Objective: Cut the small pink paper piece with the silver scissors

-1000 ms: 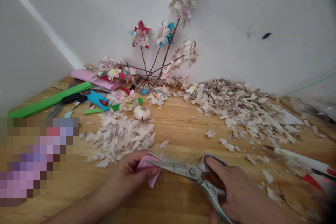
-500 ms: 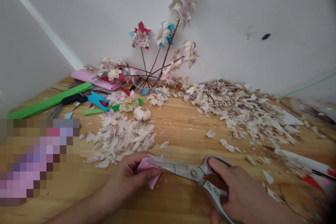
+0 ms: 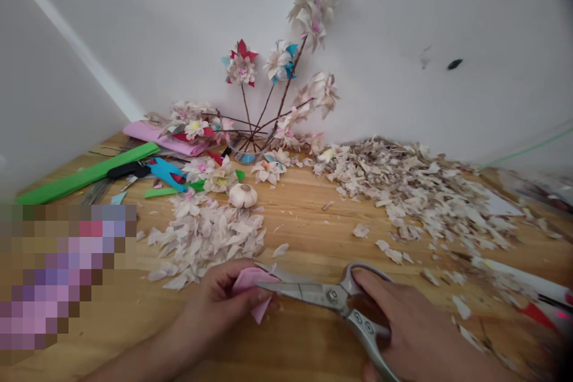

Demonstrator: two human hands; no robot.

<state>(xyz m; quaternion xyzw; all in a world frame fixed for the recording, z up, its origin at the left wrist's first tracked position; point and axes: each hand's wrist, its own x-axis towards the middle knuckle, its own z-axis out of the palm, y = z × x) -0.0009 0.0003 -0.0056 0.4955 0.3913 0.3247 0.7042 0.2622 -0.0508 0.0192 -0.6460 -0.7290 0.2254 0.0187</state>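
Pink paper (image 3: pixel 248 279) pinched in left hand (image 3: pixel 221 293), above bench (image 3: pixel 295 349). Right hand (image 3: pixel 403 317) grips scissors (image 3: pixel 331 295), blades at paper. Garlic (image 3: pixel 243 196) at far edge of petal pile (image 3: pixel 219 230); twigs (image 3: pixel 286 83) bearing flowers (image 3: pixel 242 68) farther back.

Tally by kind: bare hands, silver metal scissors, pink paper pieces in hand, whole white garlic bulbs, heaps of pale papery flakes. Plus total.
Bare hands: 2 (left hand, right hand)
Silver metal scissors: 1
Folded pink paper piece in hand: 1
Whole white garlic bulb: 1
Heaps of pale papery flakes: 2 (smaller left heap, larger right heap)
Total: 7
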